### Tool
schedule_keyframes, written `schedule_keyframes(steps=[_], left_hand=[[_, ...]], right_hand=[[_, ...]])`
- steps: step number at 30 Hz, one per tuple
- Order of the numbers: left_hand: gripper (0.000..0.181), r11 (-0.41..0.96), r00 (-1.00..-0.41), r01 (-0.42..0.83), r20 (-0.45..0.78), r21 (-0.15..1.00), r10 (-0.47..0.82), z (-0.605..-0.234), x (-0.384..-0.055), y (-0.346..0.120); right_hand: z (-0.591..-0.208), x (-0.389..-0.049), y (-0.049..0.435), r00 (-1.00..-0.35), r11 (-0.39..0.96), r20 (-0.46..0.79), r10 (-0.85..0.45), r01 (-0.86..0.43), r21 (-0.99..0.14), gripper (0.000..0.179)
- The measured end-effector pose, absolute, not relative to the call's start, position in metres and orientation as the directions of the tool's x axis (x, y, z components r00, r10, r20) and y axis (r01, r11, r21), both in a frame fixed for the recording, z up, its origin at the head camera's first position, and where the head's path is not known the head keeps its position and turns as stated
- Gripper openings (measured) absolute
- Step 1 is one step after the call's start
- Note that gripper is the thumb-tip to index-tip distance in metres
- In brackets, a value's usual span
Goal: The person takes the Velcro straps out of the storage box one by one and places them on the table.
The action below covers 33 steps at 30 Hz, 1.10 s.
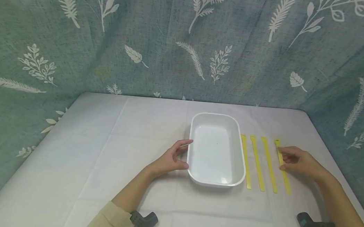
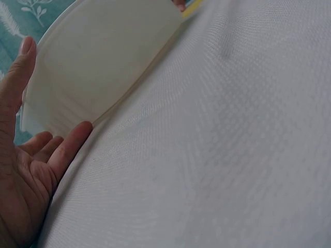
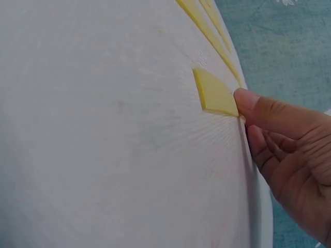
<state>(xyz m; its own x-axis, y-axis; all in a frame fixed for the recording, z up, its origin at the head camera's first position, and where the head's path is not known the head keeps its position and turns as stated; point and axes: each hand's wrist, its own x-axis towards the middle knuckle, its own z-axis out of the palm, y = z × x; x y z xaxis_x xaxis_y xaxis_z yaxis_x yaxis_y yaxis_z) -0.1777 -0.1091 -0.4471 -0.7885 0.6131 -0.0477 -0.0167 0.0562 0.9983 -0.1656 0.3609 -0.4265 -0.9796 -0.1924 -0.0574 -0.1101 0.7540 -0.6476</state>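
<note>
A white rectangular tray with rounded corners sits on the table. At its left side is my left hand, with thumb and fingers spread against the outer wall. Flat yellow strips, each with a small hole at its far end, lie side by side to the right of the tray. My right hand holds the rightmost yellow strip between thumb and fingers. In the right wrist view, the near end of this strip lies at the thumb tip, and the hand hides the rest.
More yellow strips stand in a row between the tray and my right hand, the leftmost close beside the tray wall. A white cloth covers the table. Behind it hangs a green leaf-patterned curtain.
</note>
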Motion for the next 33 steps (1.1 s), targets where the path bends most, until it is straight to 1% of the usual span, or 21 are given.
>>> schedule_keyframes(steps=[4,10,16,19,22,27,30,33], left_hand=[[0.081,0.058,-0.79,-0.021,-0.052,0.998,0.611,-0.446,-0.177,-0.109],[0.081,0.043,-0.788,-0.019,-0.041,0.999,0.614,-0.447,-0.177,-0.108],[0.081,0.07,-0.798,-0.01,-0.051,0.997,0.6,-0.448,-0.179,-0.109],[0.081,0.079,-0.791,0.002,-0.047,0.997,0.61,-0.448,-0.18,-0.11],[0.084,0.074,-0.779,0.025,-0.027,0.997,0.626,-0.445,-0.18,-0.113],[0.089,0.078,-0.77,0.115,0.039,0.99,0.637,-0.437,-0.182,-0.116],[0.089,0.114,-0.78,0.165,0.059,0.98,0.623,-0.432,-0.182,-0.117],[0.091,0.163,-0.797,0.203,0.066,0.966,0.601,-0.429,-0.182,-0.118]], right_hand=[[-0.426,-0.169,0.362,-0.973,0.743,-0.071,-0.219,-0.119,-0.659,0.07],[-0.423,-0.173,0.363,-0.964,0.759,-0.13,-0.23,-0.094,-0.645,0.071],[-0.42,-0.174,0.357,-0.962,0.776,-0.181,-0.203,-0.045,-0.63,0.077],[-0.417,-0.173,0.351,-0.963,0.786,-0.193,-0.189,-0.031,-0.617,0.081],[-0.413,-0.171,0.346,-0.964,0.784,-0.183,-0.192,-0.039,-0.619,0.08],[-0.406,-0.166,0.339,-0.969,0.774,-0.144,-0.2,-0.067,-0.629,0.073],[-0.401,-0.163,0.333,-0.968,0.762,-0.089,-0.233,-0.125,-0.635,0.067],[-0.397,-0.159,0.325,-0.955,0.714,0.002,-0.297,-0.224,-0.663,0.06]])
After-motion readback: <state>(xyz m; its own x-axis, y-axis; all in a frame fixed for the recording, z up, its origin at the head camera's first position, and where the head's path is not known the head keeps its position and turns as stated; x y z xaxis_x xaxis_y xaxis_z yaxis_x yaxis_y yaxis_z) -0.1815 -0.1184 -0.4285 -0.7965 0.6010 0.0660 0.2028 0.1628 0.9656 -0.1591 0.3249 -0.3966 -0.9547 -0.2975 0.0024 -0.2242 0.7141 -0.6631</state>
